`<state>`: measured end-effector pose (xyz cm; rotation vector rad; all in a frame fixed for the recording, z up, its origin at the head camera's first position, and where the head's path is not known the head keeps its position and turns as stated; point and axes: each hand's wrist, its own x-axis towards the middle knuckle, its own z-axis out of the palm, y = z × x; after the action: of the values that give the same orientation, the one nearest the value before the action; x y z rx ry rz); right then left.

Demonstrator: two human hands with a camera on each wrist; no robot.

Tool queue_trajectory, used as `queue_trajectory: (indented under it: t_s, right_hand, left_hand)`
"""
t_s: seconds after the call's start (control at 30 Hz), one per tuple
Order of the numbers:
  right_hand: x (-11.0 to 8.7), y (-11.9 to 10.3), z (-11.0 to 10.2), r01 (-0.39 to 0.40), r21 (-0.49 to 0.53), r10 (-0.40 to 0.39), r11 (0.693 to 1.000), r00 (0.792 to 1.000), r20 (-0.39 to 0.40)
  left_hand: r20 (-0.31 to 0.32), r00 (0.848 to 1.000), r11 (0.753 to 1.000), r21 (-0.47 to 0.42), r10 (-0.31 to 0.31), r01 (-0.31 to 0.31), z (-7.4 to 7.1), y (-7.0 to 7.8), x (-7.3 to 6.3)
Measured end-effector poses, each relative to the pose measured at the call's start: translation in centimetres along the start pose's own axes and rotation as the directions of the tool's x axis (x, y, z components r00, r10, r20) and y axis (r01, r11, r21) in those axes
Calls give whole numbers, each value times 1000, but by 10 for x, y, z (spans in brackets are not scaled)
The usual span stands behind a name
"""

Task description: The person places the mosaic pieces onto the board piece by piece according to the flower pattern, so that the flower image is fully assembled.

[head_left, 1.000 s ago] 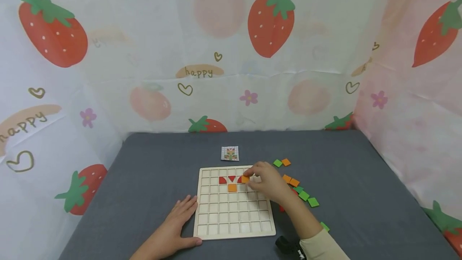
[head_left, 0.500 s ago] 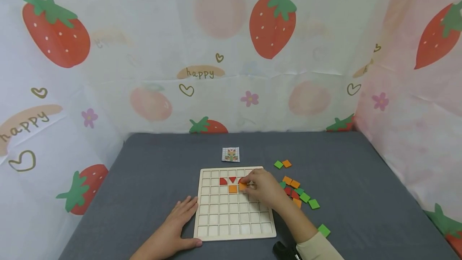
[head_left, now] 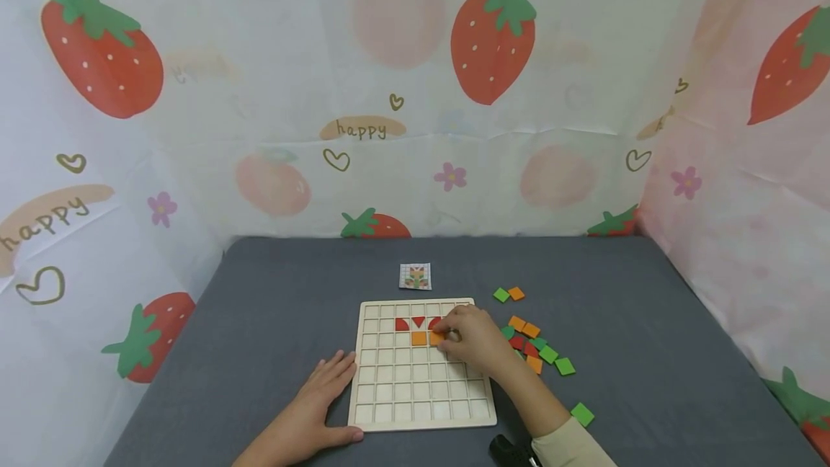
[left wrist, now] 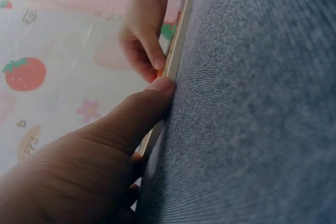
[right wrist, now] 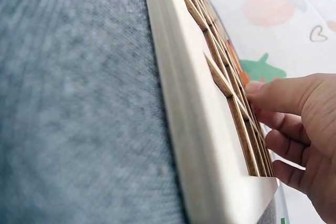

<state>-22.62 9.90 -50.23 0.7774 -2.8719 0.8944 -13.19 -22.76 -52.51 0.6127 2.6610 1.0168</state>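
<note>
A light wooden grid board [head_left: 393, 392] lies on the dark grey table. Its upper rows hold a red quarter-round tile [head_left: 402, 324], a red triangle tile [head_left: 418, 322], another red piece [head_left: 435, 323] by the right fingers, and an orange square tile [head_left: 418, 338]. My right hand [head_left: 476, 337] pinches a second orange square tile [head_left: 436, 338] at the cell beside the first. In the right wrist view, the thumb [right wrist: 255, 87] presses on its orange edge. My left hand [head_left: 318, 395] lies with extended fingers along the board's left edge, its thumb [left wrist: 161, 84] against the near corner.
Right of the board lie scattered loose tiles, among them green squares [head_left: 565, 366], orange squares [head_left: 531, 331] and red pieces [head_left: 530, 349]. A small pattern card [head_left: 415, 277] lies beyond the board. A black object [head_left: 509, 450] sits near the right sleeve. Strawberry-print cloth [head_left: 493, 186] walls the table.
My right hand has moved left and slightly towards me, bringing the orange square tile from above the right red piece down to the cell beside the other orange one. The left hand stays put.
</note>
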Motion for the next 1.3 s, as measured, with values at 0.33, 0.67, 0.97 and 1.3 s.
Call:
queue_trajectory:
  t_s: [0.33,0.67,0.97,1.3]
  right_hand:
    - [4,1,5,-42,17,42,999,999,-15]
    - [5,1,6,-49,11,50,999,999,-21]
    - [6,1,5,-48,29,49,998,999,-6]
    - [3,0,-19,48,130,-54,990,998,40]
  left_hand:
    - [-7,1000,1000,-17,0,0,1,0,-1]
    - [-36,999,1000,3,19,-19,3,-3,-2]
    - [-32,999,1000,13,7,-6,4,-2,-1]
    - [-28,1000,1000,2,9,-8,2,-1,-2]
